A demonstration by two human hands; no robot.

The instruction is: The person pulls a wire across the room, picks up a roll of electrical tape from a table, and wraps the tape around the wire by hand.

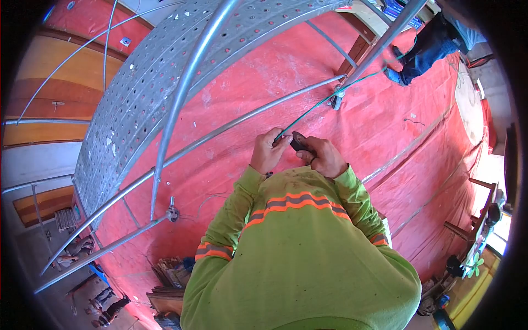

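Note:
My left hand (267, 150) is closed in a pinch on the end of a thin green cable (308, 112), which runs up and to the right towards a metal post. Just beside it, my right hand (325, 156) is wrapped round a small dark object (298, 141), whose kind I cannot make out. The two hands are close together in front of my chest, above the red sheet (247, 99). Green sleeves with orange and grey bands cover both arms.
Perforated metal scaffold planks (165, 71) and slanting steel tubes (190, 82) stand at the left. A caster wheel (336, 99) lies ahead. Another person's legs (421, 58) show at the upper right. Wooden furniture (467, 220) stands at the right.

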